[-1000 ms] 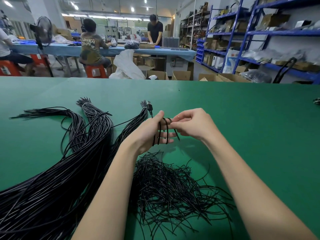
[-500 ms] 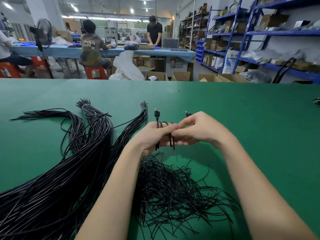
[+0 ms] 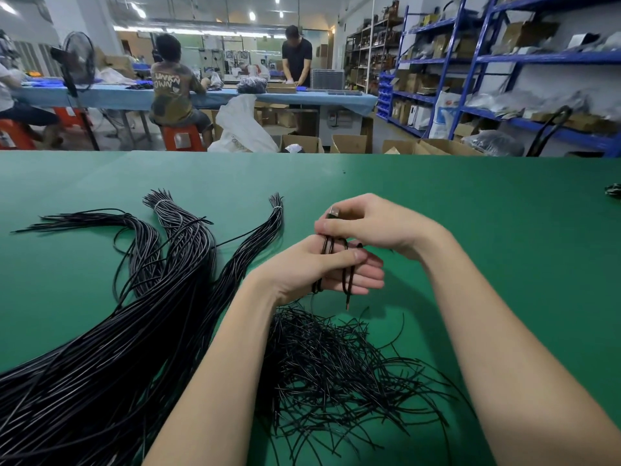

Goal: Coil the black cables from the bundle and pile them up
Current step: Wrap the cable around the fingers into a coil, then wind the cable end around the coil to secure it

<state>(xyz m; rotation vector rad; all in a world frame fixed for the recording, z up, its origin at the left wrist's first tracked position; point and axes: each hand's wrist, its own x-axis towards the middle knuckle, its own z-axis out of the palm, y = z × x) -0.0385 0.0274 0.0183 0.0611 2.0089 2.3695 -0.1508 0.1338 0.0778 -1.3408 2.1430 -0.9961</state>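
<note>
1. Big cable bundle (image 3: pixel 111 348) sprawled left on the green table (image 3: pixel 470 230).
2. Left hand (image 3: pixel 316 267) had the black cable (image 3: pixel 346 280) looped round its fingers.
3. Right hand (image 3: pixel 373 227) pinched the plug end; looked light, floppy, springy, so grab near the plug.

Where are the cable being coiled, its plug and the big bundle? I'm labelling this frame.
cable (image 3: pixel 348 280): head view, loop over left fingers.
plug (image 3: pixel 333 212): head view, metal tip.
bundle (image 3: pixel 134 348): head view, middle strands.

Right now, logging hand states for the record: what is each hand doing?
Left hand: holds the coiled cable looped round its fingers, thumb pressing it.
Right hand: pinches the cable's plug end.
</note>
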